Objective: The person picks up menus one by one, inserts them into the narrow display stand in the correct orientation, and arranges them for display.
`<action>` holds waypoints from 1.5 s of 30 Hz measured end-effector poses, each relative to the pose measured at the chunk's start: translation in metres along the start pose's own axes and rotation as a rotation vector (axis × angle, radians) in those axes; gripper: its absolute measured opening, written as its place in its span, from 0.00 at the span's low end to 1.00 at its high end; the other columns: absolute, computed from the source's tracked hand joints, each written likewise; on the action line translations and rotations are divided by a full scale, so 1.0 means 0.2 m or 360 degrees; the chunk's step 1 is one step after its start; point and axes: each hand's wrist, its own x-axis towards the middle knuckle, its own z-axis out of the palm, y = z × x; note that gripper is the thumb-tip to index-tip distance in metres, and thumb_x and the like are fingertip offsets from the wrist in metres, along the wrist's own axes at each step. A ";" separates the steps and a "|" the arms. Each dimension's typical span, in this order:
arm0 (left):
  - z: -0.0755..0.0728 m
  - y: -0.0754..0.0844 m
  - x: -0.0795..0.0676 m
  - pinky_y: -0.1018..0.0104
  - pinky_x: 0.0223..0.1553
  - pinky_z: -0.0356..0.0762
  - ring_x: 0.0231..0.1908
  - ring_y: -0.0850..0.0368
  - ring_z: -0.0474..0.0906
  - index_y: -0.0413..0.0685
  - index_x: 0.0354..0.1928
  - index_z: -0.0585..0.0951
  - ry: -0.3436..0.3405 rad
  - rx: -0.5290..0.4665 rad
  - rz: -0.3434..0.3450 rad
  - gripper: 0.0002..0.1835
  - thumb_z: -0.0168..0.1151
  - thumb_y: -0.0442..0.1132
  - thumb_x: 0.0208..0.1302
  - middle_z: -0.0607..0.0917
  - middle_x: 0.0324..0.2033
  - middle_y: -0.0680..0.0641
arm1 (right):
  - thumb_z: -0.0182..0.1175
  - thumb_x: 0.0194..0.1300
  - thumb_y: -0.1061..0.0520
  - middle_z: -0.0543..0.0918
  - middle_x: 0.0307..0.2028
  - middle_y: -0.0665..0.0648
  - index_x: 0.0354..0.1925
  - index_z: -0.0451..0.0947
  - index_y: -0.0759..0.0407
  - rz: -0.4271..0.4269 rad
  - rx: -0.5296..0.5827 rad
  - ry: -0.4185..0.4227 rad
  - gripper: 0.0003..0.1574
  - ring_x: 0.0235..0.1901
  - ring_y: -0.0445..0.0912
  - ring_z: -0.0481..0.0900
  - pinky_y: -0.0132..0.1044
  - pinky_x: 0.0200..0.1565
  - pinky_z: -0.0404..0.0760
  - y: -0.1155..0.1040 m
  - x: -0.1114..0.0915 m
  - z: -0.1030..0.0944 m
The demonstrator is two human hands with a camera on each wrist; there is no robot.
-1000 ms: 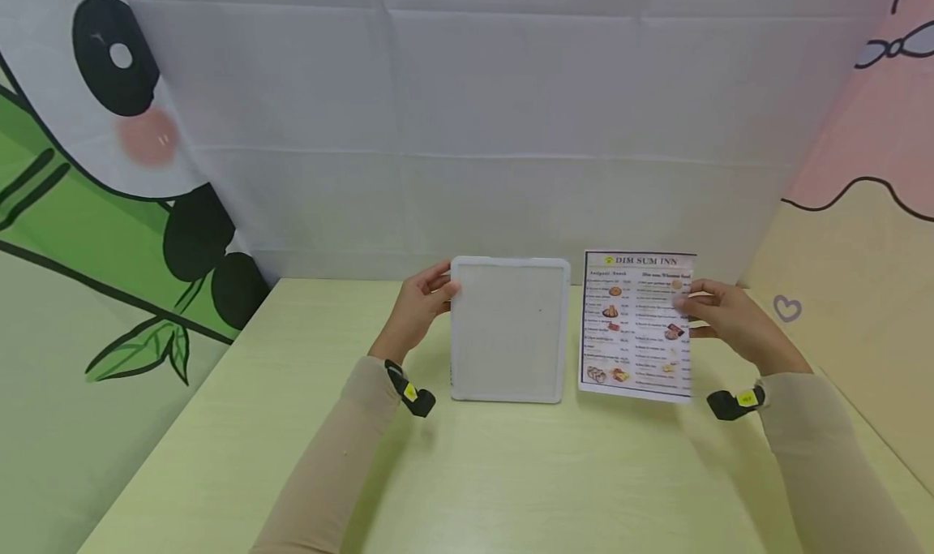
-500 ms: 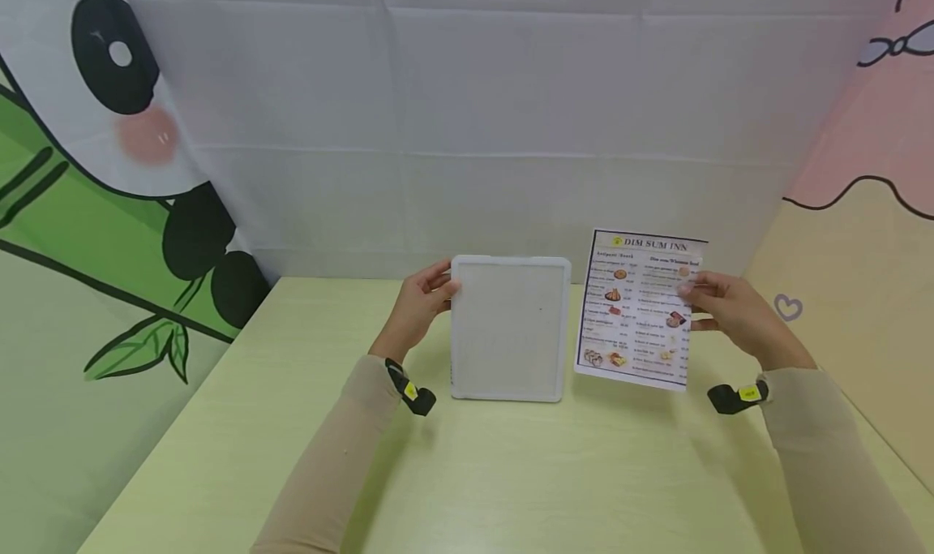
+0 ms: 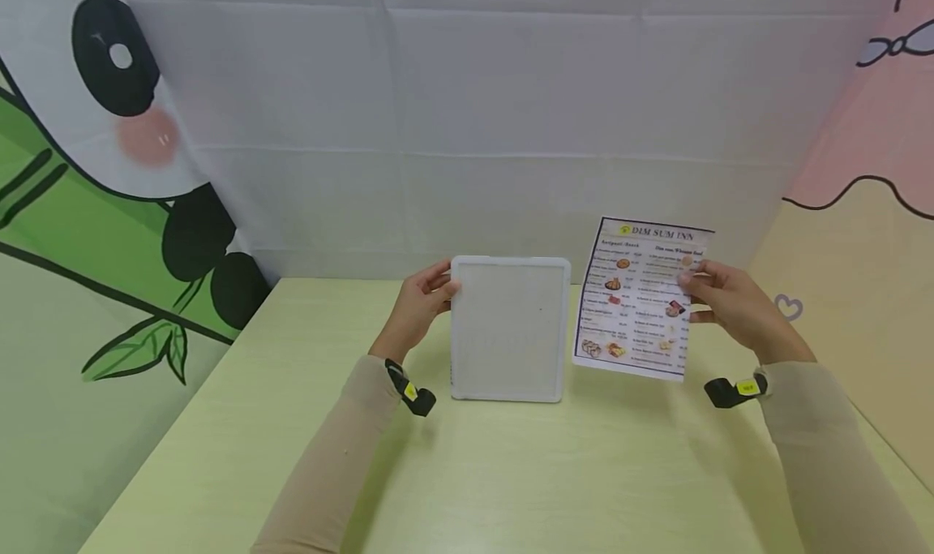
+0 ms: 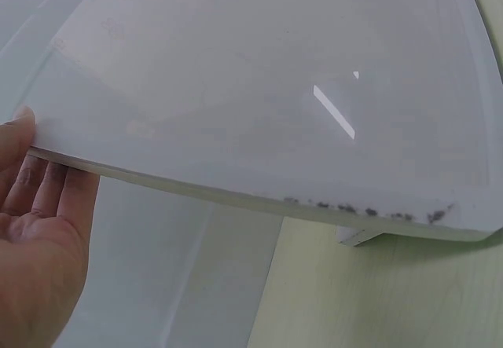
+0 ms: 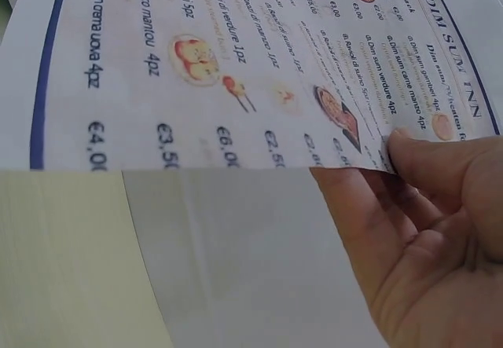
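Observation:
A white framed board (image 3: pixel 509 335) with a glossy front stands upright on the table. My left hand (image 3: pixel 414 309) grips its upper left edge, thumb in front and fingers behind. Dark smudges (image 4: pixel 369 210) mark that edge in the left wrist view, and a white foot (image 4: pixel 357 236) shows beneath it. To the right, a printed menu sheet (image 3: pixel 633 311) headed "DIM SUM INN" is held up above the table, leaning a little to the right. My right hand (image 3: pixel 740 307) pinches its right edge, the thumb (image 5: pixel 405 152) on the printed face and the fingers behind.
The pale yellow-green table (image 3: pixel 481 473) meets a white cloth backdrop (image 3: pixel 511 116) behind the board. Cartoon-printed panels, a green one (image 3: pixel 102 213) at left and a pink and cream one (image 3: pixel 861 254) at right, flank the table.
My right hand has lifted the menu sheet upward and tilted it slightly clockwise; its lower edge is higher than before. The left hand and the white framed board have stayed still.

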 end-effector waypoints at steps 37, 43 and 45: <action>0.00 0.00 0.00 0.59 0.53 0.80 0.50 0.52 0.79 0.48 0.69 0.67 0.0009 0.0017 -0.0004 0.28 0.58 0.35 0.67 0.78 0.59 0.40 | 0.49 0.72 0.42 0.78 0.47 0.45 0.70 0.59 0.51 -0.0050 0.0115 0.0036 0.33 0.41 0.41 0.80 0.35 0.42 0.82 -0.16 0.07 0.12; 0.00 -0.01 0.01 0.58 0.53 0.80 0.51 0.51 0.79 0.49 0.69 0.68 0.0013 0.0030 -0.0007 0.28 0.59 0.36 0.67 0.78 0.59 0.40 | 0.49 0.71 0.41 0.79 0.49 0.47 0.71 0.58 0.48 -0.0026 0.0153 0.0033 0.35 0.41 0.43 0.81 0.37 0.43 0.82 -0.19 0.09 0.15; -0.01 -0.02 0.01 0.58 0.53 0.80 0.51 0.51 0.79 0.48 0.69 0.68 0.0011 0.0029 -0.0006 0.28 0.59 0.36 0.67 0.78 0.59 0.40 | 0.49 0.71 0.40 0.79 0.49 0.47 0.71 0.57 0.47 -0.0019 0.0169 0.0031 0.35 0.41 0.44 0.81 0.37 0.43 0.82 -0.19 0.10 0.15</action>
